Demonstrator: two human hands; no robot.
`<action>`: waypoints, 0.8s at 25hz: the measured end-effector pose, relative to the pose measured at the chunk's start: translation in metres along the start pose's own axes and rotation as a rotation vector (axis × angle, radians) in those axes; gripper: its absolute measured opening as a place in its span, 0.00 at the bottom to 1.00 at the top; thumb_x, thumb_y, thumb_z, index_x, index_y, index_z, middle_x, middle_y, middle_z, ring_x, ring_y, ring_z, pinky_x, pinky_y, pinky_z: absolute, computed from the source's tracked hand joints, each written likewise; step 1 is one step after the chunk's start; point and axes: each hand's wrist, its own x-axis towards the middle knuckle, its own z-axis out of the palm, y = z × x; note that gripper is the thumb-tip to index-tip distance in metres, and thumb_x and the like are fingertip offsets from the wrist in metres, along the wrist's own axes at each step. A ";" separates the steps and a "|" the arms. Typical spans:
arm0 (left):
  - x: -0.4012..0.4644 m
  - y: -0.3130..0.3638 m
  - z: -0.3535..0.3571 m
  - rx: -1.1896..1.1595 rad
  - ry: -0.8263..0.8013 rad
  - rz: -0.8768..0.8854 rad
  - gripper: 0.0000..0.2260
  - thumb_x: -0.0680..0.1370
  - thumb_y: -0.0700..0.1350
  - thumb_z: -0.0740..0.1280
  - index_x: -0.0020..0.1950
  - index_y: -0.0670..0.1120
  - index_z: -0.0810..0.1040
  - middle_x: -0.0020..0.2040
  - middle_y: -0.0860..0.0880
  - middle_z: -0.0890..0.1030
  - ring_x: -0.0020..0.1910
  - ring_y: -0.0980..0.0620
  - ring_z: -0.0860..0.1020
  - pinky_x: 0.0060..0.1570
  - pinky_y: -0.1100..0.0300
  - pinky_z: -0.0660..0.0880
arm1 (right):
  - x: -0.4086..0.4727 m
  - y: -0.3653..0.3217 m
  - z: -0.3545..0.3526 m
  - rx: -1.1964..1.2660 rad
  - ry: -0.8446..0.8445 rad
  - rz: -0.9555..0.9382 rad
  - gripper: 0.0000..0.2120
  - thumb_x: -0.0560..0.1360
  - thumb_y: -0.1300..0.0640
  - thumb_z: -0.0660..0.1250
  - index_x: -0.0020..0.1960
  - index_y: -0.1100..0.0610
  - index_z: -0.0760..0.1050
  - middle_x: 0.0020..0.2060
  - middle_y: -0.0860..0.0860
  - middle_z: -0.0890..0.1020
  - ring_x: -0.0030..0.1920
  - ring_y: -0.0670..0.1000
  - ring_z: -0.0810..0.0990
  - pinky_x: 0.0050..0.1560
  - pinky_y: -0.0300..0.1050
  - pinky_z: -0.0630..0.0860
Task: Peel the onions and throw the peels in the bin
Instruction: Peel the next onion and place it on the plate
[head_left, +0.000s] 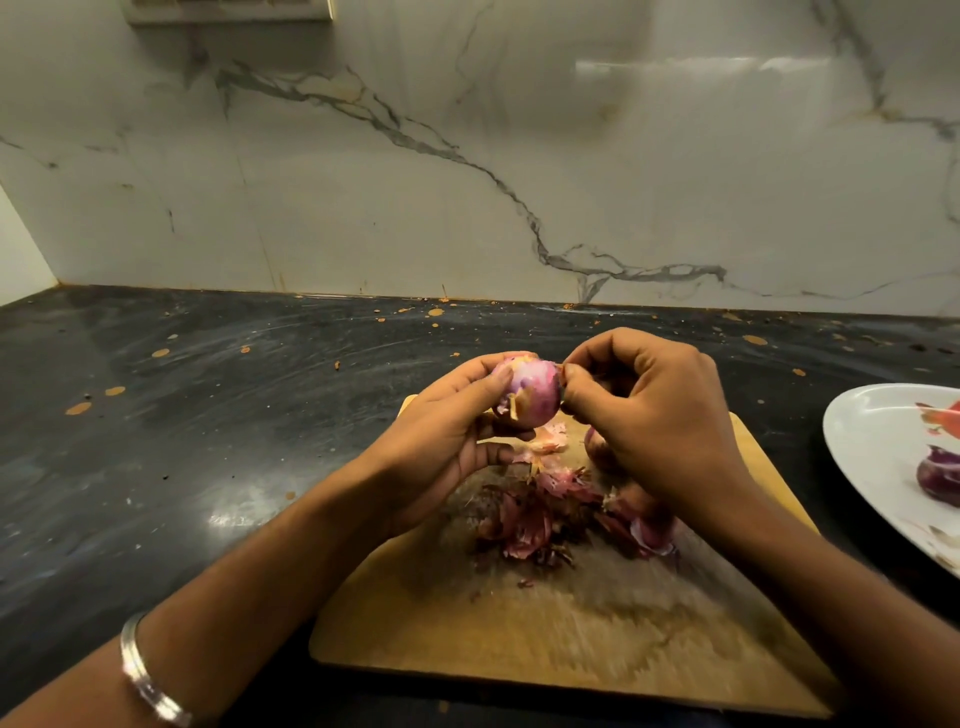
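my left hand (457, 431) grips one onion (527, 392); my right hand (639, 410) pinches its skin; one peeled onion (940, 480) on one plate (872, 441).

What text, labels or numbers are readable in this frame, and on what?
None readable.
Plate: a red-orange painted pattern, no lettering.
Fitting at the top of the wall: cut off by the frame edge, no marking legible.
Cutting board, onion and bangle: no print visible.
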 end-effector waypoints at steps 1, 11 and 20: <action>0.000 -0.001 0.000 0.004 0.005 0.004 0.19 0.76 0.52 0.64 0.64 0.46 0.76 0.50 0.45 0.83 0.42 0.52 0.80 0.40 0.60 0.78 | -0.001 -0.001 0.001 0.013 -0.020 -0.006 0.04 0.74 0.59 0.72 0.42 0.53 0.82 0.30 0.48 0.83 0.31 0.48 0.82 0.34 0.50 0.79; 0.001 0.002 -0.004 -0.129 -0.012 0.003 0.18 0.74 0.46 0.68 0.63 0.45 0.76 0.49 0.44 0.83 0.45 0.47 0.81 0.37 0.60 0.80 | 0.003 0.004 -0.010 0.106 -0.054 0.191 0.04 0.74 0.61 0.72 0.41 0.58 0.79 0.31 0.54 0.85 0.32 0.53 0.85 0.33 0.59 0.83; -0.003 0.000 -0.002 0.075 0.065 0.024 0.25 0.67 0.47 0.73 0.63 0.44 0.73 0.48 0.45 0.85 0.45 0.49 0.83 0.43 0.53 0.79 | -0.003 -0.001 -0.004 0.200 -0.191 0.110 0.07 0.73 0.51 0.74 0.49 0.51 0.84 0.38 0.45 0.86 0.39 0.44 0.85 0.37 0.35 0.79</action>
